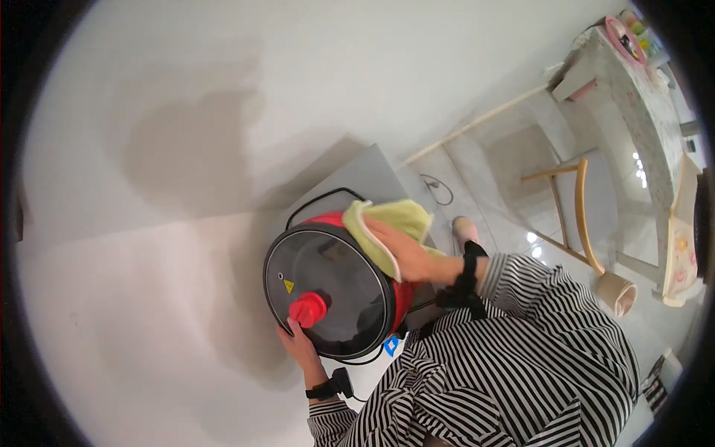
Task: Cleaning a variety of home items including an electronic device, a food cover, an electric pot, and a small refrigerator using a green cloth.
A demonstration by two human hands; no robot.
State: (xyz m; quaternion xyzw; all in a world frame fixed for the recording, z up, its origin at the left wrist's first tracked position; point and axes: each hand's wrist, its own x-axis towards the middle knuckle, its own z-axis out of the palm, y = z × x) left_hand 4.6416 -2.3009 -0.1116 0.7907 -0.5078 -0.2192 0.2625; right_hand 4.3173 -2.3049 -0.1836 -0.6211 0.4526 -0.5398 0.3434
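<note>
A red electric cooker (403,302) with a dark glass lid (352,279) sits tilted toward me on a grey stand (368,173). On the lid are a red knob (308,309) and a yellow triangular warning sticker. My left hand (300,347) grips the cooker's near-left rim, its thumb over the lid's edge beside the knob; its other fingers are mostly hidden. A yellow-green cloth (399,218) lies under my right hand (399,248), which presses it against the cooker's upper right side. A black wire handle (324,195) arches out beyond the rim.
A white wall rises behind the stand. To the right are a wooden-framed chair (582,218) and a patterned table (637,95) bearing a pink tray (624,40). A cable (438,190) lies on the tiled floor near my foot (465,230). A small blue item (391,346) shows below the cooker.
</note>
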